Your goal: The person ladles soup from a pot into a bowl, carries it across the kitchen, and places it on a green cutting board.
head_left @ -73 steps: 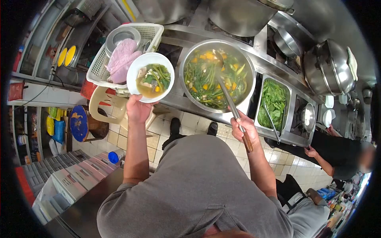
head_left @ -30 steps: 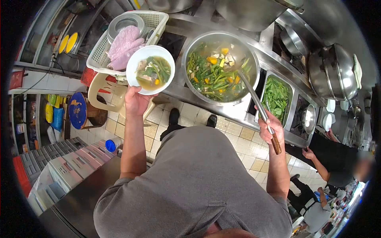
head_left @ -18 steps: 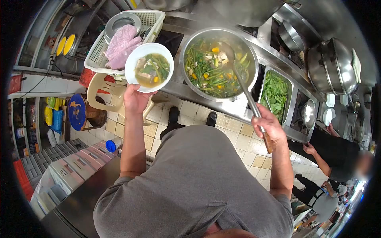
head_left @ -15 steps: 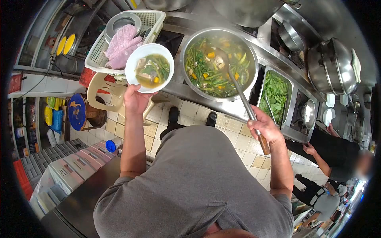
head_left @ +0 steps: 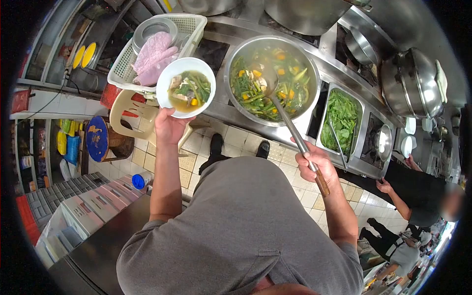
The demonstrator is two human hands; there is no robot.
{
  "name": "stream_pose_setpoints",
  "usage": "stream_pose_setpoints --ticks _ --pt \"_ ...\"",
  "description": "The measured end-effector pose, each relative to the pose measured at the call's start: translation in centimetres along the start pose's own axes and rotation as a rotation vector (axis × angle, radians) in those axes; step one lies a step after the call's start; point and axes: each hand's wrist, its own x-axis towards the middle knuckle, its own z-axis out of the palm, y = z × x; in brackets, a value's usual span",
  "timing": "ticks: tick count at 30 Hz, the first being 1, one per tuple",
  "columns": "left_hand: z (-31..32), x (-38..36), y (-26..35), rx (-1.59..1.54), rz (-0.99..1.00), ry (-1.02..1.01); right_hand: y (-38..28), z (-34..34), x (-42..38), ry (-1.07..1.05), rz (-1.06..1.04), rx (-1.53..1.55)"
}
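My left hand (head_left: 168, 129) holds a white bowl (head_left: 162, 87) by its near rim. Soup with green vegetables, pale chunks and orange pieces fills part of the bowl. My right hand (head_left: 314, 162) is wrapped round the handle of a metal ladle (head_left: 291, 123) with a wooden grip end. The ladle's head dips into the soup in a large steel basin (head_left: 317, 78), where greens and orange pieces float. To the right of the basin, a steel tray (head_left: 363, 105) holds leafy greens (head_left: 340, 118) and metal tongs (head_left: 336, 140).
A pale basket (head_left: 120, 66) with pink mitts (head_left: 153, 56) stands behind the bowl. Below it is a beige plastic chair (head_left: 118, 115). Large pots (head_left: 300, 14) line the back of the stove. Two people (head_left: 423, 189) (head_left: 403, 253) are at the right.
My right hand has moved left and slightly down, and the ladle's head has shifted left within the soup. The bowl has barely moved.
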Motion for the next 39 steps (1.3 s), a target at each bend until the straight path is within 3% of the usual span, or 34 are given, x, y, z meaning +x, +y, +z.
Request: stream_pose_setpoints --ticks 10,19,22,34,39 --pt "0.8 0.4 -0.1 -0.007 -0.037 0.009 2.0 -1.7 0.1 -0.097 0.021 0.189" --pt "0.0 1.0 -0.5 -0.013 -0.054 0.037 1.3 2.9 1.1 0.119 0.083 -0.13" --pt "0.4 1.0 -0.6 -0.025 -0.049 0.042 0.9 3.2 1.1 0.085 0.115 -0.139" --pt "0.3 1.0 -1.0 0.003 -0.013 0.077 -0.4 4.7 -0.1 0.01 0.165 -0.658" --pt "-0.4 1.1 -1.3 0.004 -0.016 0.062 -0.4 4.5 -0.1 0.028 0.197 -0.53"
